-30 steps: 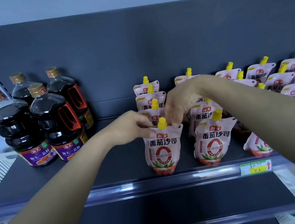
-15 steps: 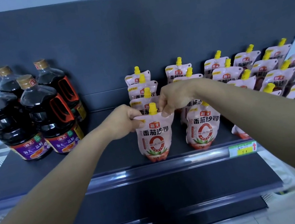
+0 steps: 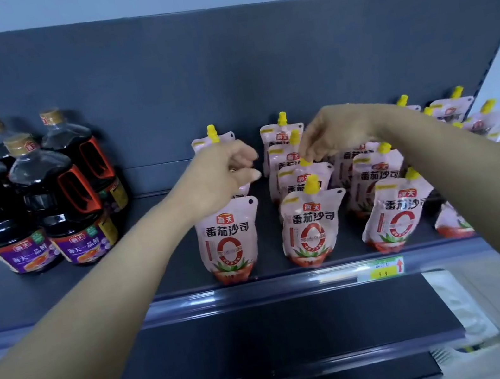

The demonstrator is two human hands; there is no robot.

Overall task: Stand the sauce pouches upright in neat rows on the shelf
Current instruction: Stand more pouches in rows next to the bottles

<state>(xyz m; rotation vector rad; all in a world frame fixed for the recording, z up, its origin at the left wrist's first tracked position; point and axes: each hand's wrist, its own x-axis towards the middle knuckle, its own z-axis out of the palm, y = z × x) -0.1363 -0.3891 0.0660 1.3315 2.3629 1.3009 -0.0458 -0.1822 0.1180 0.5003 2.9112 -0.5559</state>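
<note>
Pouch (image 3: 230, 239) stands upright below the loosely curled, empty left hand (image 3: 222, 174); right hand's (image 3: 337, 132) fingers (image 3: 309, 154) pinch a spout (image 3: 305, 162).

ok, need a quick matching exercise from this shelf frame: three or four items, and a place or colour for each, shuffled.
Items:
1. soy sauce bottles
2. price tag
3. pouch spout cap
4. left hand

Matches:
A. yellow
B. on the shelf's front rail
C. far left of the shelf
D. above the leftmost front pouch

Pairs: 1-C, 2-B, 3-A, 4-D
</note>
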